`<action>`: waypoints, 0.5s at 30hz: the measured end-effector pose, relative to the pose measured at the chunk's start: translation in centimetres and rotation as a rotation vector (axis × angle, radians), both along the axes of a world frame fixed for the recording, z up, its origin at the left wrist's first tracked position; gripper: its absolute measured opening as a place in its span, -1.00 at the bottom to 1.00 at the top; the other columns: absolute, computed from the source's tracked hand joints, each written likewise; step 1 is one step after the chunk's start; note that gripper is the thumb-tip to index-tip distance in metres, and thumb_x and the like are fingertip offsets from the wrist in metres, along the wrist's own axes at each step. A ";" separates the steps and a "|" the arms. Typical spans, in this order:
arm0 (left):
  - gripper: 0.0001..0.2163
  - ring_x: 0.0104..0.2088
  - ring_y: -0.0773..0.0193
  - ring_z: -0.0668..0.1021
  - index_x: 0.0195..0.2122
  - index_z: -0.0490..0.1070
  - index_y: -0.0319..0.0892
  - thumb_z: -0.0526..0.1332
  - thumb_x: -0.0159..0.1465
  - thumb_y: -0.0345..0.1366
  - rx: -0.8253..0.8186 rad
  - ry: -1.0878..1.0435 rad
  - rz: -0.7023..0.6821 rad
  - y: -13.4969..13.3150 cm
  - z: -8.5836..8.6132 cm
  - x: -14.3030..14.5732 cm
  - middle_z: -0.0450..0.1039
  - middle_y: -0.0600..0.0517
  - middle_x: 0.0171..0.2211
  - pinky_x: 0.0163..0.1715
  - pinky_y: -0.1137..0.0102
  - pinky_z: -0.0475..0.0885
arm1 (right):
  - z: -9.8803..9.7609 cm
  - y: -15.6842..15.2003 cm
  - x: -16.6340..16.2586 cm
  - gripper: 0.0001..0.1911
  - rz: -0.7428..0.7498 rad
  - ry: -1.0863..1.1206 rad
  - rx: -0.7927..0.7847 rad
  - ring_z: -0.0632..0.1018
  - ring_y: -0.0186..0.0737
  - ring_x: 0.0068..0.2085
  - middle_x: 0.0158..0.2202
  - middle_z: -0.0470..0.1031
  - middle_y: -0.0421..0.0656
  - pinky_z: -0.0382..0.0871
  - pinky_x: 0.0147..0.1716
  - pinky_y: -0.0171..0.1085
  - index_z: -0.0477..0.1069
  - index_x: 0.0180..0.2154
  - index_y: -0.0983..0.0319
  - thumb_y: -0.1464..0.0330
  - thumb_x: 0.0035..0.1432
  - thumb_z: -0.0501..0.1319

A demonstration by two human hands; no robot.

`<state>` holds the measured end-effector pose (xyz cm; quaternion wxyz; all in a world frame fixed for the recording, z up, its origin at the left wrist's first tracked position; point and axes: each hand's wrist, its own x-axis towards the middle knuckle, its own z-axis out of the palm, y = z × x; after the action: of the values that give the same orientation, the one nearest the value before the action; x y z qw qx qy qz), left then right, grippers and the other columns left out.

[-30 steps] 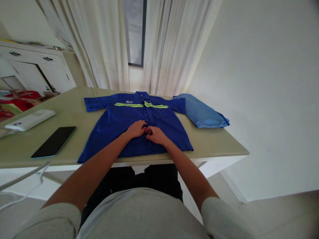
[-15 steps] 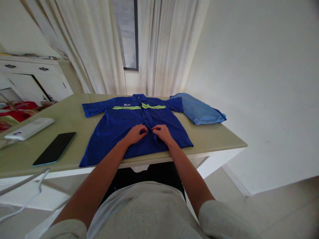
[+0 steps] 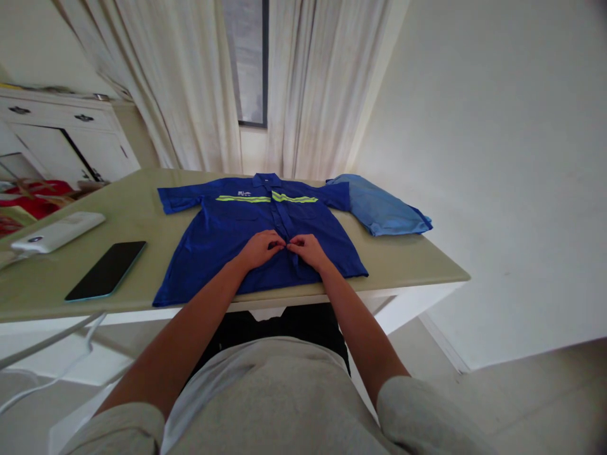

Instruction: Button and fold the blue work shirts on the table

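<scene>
A dark blue short-sleeved work shirt (image 3: 222, 240) with a yellow-green reflective stripe lies flat, front up, on a pale green table (image 3: 408, 259). My left hand (image 3: 258, 248) and my right hand (image 3: 308, 249) rest side by side on the shirt's button line, low on the front. Both have their fingers curled and pinched on the placket fabric, fingertips almost meeting in the middle.
A folded light blue garment (image 3: 384, 212) lies at the table's back right. A black phone (image 3: 107, 270) and a white power bank (image 3: 57, 231) with a cable sit at the left. Curtains, a window and a white cabinet (image 3: 71, 136) stand behind.
My right hand moved slightly right and back, then closed in toward the left hand again at the button line. The shirt stays flat in place.
</scene>
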<state>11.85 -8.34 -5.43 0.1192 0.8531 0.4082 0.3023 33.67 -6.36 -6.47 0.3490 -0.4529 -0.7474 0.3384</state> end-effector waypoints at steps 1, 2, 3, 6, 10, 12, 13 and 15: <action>-0.83 -0.19 0.19 0.56 -0.19 0.60 -0.13 0.20 0.36 -0.25 0.005 0.000 -0.005 0.0 -0.1 0.0 0.57 -0.04 -0.22 -0.06 0.28 0.44 | 0.0 0.0 0.0 -0.73 -0.005 0.013 0.004 0.49 -0.27 -0.38 -0.43 0.55 -0.20 0.28 -0.35 -0.33 0.60 -0.31 0.28 0.19 0.09 0.32; -0.83 -0.20 0.19 0.56 -0.19 0.59 -0.13 0.20 0.37 -0.26 0.007 0.000 -0.009 0.1 -0.2 0.0 0.57 -0.04 -0.22 -0.07 0.28 0.44 | 0.0 0.0 0.0 -0.71 -0.009 0.036 0.005 0.49 -0.27 -0.37 -0.42 0.55 -0.20 0.28 -0.34 -0.33 0.59 -0.32 0.27 0.17 0.09 0.32; -0.83 -0.21 0.20 0.56 -0.18 0.58 -0.14 0.20 0.37 -0.26 0.004 0.006 -0.011 0.1 -0.3 0.0 0.56 -0.03 -0.23 -0.08 0.29 0.44 | 0.1 0.0 0.1 -0.70 -0.007 0.068 -0.002 0.48 -0.27 -0.37 -0.41 0.54 -0.20 0.28 -0.34 -0.33 0.59 -0.32 0.27 0.15 0.09 0.31; -0.85 -0.23 0.21 0.56 -0.18 0.56 -0.16 0.21 0.35 -0.28 -0.022 0.036 -0.002 0.2 -0.5 0.0 0.55 -0.03 -0.24 -0.11 0.30 0.44 | 0.2 0.2 0.2 -0.69 0.022 0.211 -0.066 0.46 -0.28 -0.36 -0.41 0.52 -0.22 0.28 -0.33 -0.33 0.56 -0.32 0.26 0.13 0.05 0.32; -0.86 -0.25 0.21 0.56 -0.19 0.56 -0.17 0.21 0.34 -0.29 -0.033 0.021 -0.004 0.3 -0.6 0.1 0.54 -0.03 -0.25 -0.15 0.31 0.44 | 0.2 0.3 0.1 -0.71 0.028 0.373 -0.183 0.42 -0.34 -0.43 -0.45 0.49 -0.27 0.26 -0.37 -0.35 0.53 -0.32 0.24 0.18 -0.04 0.37; -0.86 -0.26 0.21 0.56 -0.19 0.56 -0.16 0.21 0.34 -0.30 -0.034 0.011 -0.005 0.4 -0.7 0.1 0.54 -0.02 -0.25 -0.16 0.31 0.45 | 0.2 0.3 0.0 -0.69 -0.006 0.414 -0.231 0.41 -0.35 -0.45 -0.46 0.49 -0.28 0.25 -0.40 -0.35 0.54 -0.32 0.24 0.19 -0.10 0.39; -0.87 -0.26 0.21 0.56 -0.20 0.56 -0.16 0.21 0.33 -0.31 -0.034 0.009 -0.003 0.4 -0.7 0.1 0.54 -0.02 -0.25 -0.16 0.31 0.45 | 0.2 0.3 0.0 -0.68 -0.025 0.425 -0.252 0.41 -0.35 -0.46 -0.46 0.50 -0.27 0.25 -0.41 -0.35 0.54 -0.31 0.24 0.20 -0.13 0.40; -0.88 -0.27 0.21 0.56 -0.21 0.56 -0.15 0.22 0.32 -0.32 -0.031 0.008 -0.001 0.5 -0.7 0.1 0.54 -0.01 -0.26 -0.16 0.31 0.45 | 0.2 0.3 0.0 -0.65 -0.052 0.435 -0.285 0.42 -0.33 -0.47 -0.47 0.52 -0.25 0.25 -0.43 -0.34 0.56 -0.30 0.25 0.20 -0.16 0.41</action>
<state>11.98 -7.88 -6.17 0.1309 0.8526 0.4127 0.2926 33.63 -6.03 -6.31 0.4427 -0.4333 -0.5876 0.5205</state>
